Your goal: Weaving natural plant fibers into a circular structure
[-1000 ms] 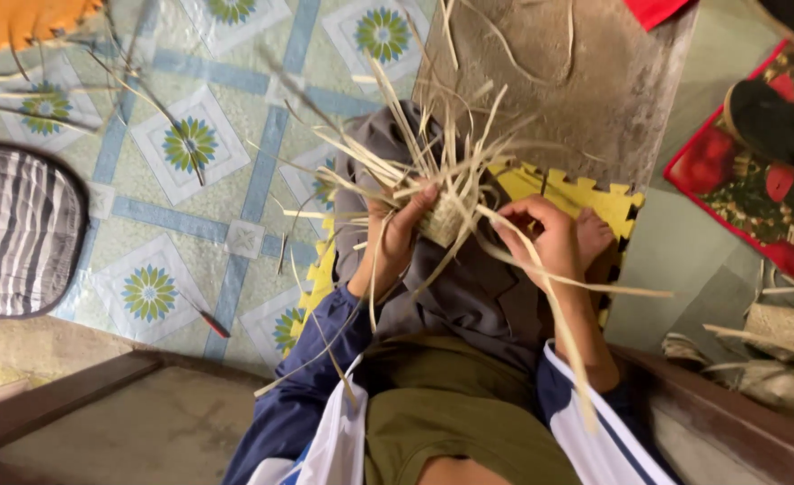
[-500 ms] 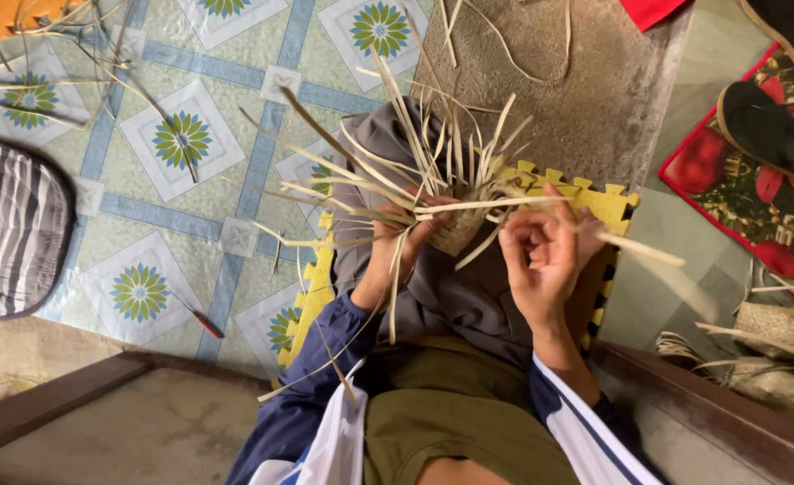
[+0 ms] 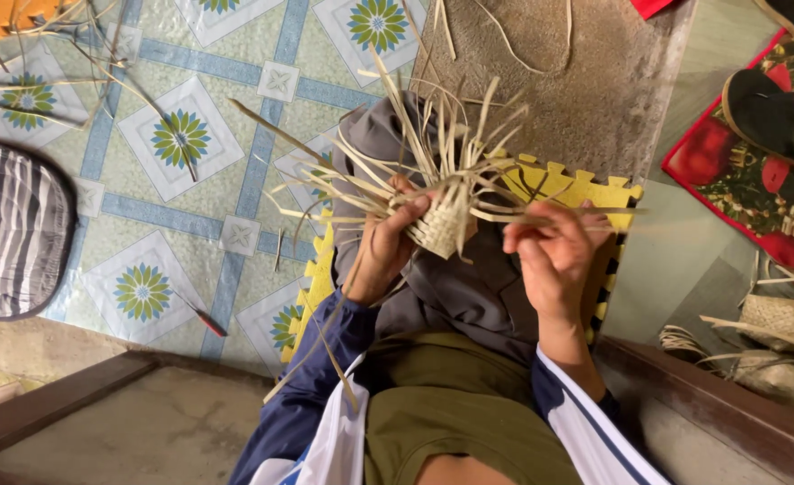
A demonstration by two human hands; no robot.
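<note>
A small, partly woven basket piece (image 3: 439,231) of pale straw strips sits over my lap, with many loose strips fanning up and outward. My left hand (image 3: 386,247) grips its left side, thumb across the woven part. My right hand (image 3: 554,254) is just to its right, fingers pinching one long straw strip (image 3: 550,214) that runs out sideways from the weave. Below both hands lie my grey-trousered knees and blue-and-white sleeves.
A yellow foam puzzle mat (image 3: 595,189) and a brown rug (image 3: 559,81) lie under my legs on patterned tile flooring. A striped cushion (image 3: 11,233) is at left, loose straw (image 3: 47,54) at top left, a red mat with a sandal (image 3: 774,117) at right, woven pieces (image 3: 783,314) at lower right.
The right hand has drawn a strip out to the right and now holds it level. The left hand keeps hold of the woven piece, which has turned slightly.
</note>
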